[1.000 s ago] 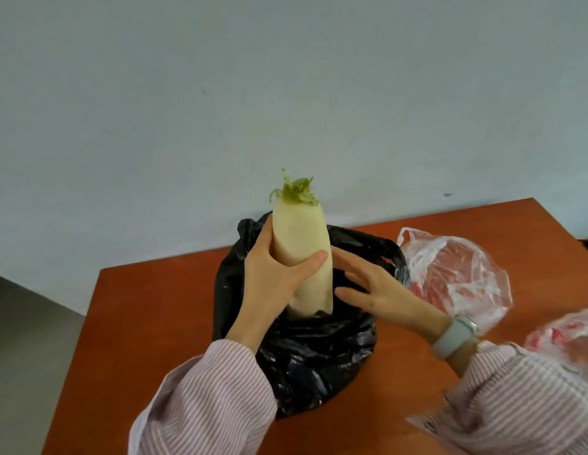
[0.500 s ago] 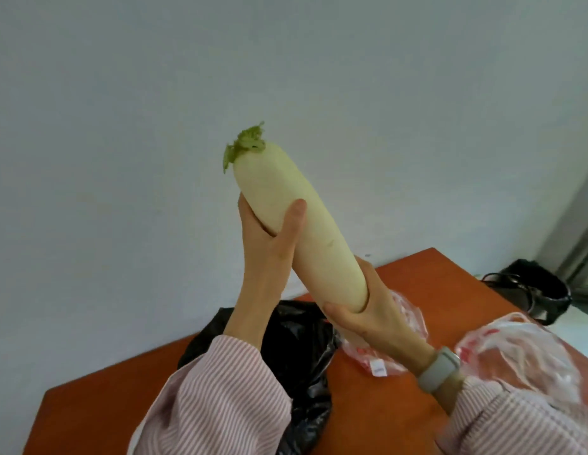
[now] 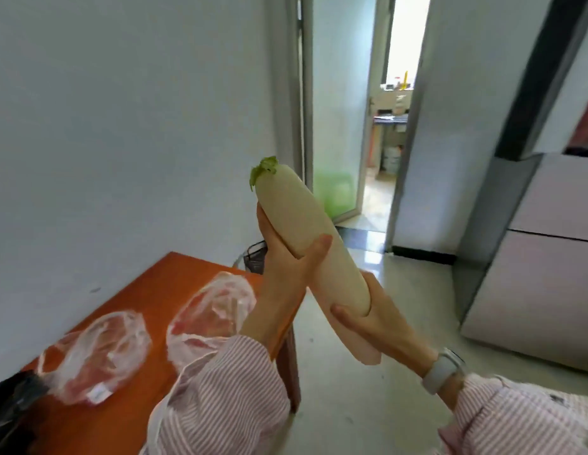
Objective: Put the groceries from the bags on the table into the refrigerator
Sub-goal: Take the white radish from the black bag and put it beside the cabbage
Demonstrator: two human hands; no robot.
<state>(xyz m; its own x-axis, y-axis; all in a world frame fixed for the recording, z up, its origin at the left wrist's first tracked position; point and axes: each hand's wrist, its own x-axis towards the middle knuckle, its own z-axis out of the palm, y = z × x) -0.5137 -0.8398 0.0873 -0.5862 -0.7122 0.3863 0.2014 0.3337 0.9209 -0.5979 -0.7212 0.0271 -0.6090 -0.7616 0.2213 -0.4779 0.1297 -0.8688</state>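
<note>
**Radish in hand, fridge shut: the unpacking has barely begun**

A long white radish (image 3: 314, 254), green stub at its top, is held tilted in mid-air just off the bench's far right corner, clear of any surface. The person's left hand (image 3: 287, 257) wraps the upper half from behind, thumb across the front; the right hand (image 3: 368, 318) cups and grips the lower part, the root end showing just below the palm. Both hands are closed round the vegetable, neither free. Striped pink sleeves cover both arms, and a pale watch (image 3: 445, 371) sits on the right wrist.

On the orange-brown bench (image 3: 174, 277) two clear plastic bags wait: one (image 3: 95, 356) toward the near left with what looks like red meat inside, the other (image 3: 210, 310) just beside the left forearm, its contents similar. A black bag (image 3: 10, 408) shows only at the near left edge; what it holds cannot be seen. A dark wire basket (image 3: 254, 257) stands on the floor beyond the bench's far corner.

The refrigerator (image 3: 542, 257), pale and multi-doored, stands at the right across open floor, its doors closed. By this evidence nothing has gone in: the radish appears to be in transit, and a door must be opened with both hands occupied. The two clear bags, at least, remain to follow.
</note>
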